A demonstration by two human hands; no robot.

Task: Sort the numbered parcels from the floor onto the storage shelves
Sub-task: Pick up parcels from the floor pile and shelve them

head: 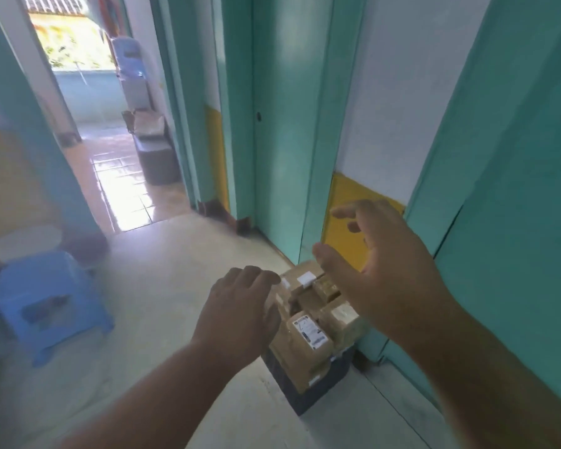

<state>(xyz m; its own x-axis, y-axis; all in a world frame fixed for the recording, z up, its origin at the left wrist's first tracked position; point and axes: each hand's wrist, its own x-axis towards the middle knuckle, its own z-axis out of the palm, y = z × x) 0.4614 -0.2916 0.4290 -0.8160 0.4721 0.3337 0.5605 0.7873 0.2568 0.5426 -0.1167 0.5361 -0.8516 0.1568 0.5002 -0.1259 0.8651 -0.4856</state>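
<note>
A person's two bare arms reach toward a heap of brown parcels piled on a dark crate on the floor, near and right against a teal wall. The left hand and right hand both hover with fingers relaxed, grasping nothing. No shelves are visible; sorting seems barely begun, with the heap left to move
</note>
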